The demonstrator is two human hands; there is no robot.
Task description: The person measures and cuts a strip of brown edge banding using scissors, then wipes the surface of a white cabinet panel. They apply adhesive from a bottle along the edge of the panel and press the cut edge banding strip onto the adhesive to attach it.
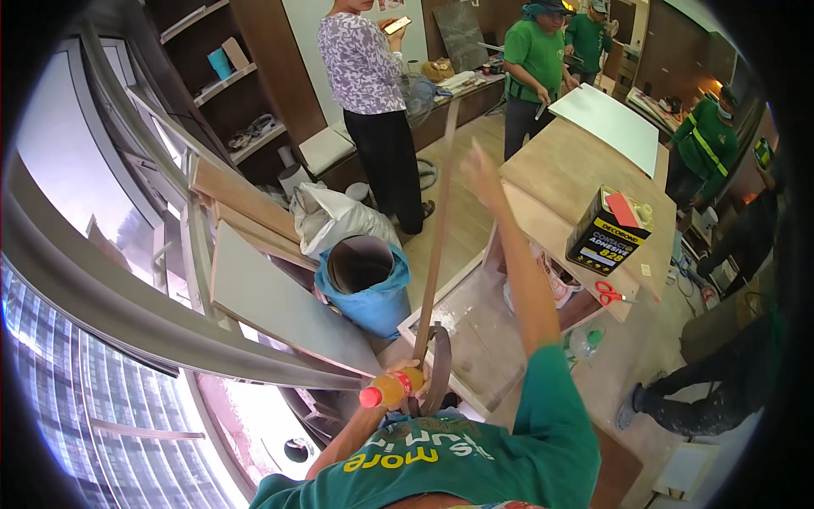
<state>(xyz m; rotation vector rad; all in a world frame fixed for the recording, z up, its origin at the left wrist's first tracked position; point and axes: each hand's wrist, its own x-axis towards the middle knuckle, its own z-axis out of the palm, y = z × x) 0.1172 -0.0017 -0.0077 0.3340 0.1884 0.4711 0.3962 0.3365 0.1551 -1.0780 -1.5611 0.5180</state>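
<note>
My left hand (pixel 410 374) is close to my body, its fingers closed round a plastic bottle (pixel 390 388) of orange-yellow liquid with a red cap. A long, thin brown strip (pixel 437 242) rises from beside that hand and leans away toward the far side. Its lower part curls in a loop (pixel 439 365) next to the bottle; whether the same fingers also grip the strip is hard to see. My right arm reaches far forward. At its end my right hand (pixel 485 180), slightly blurred, has its fingers stretched out near the strip's upper part, apart from it.
A wooden worktable (pixel 543 165) on the right bears a white panel (pixel 606 119), an adhesive tin (pixel 606 233) and red scissors (pixel 609 293). Before me stands an open drawer-like box (pixel 483 365). A blue-lined bin (pixel 373 305) and leaning boards (pixel 280 297) are at left. Several people stand around.
</note>
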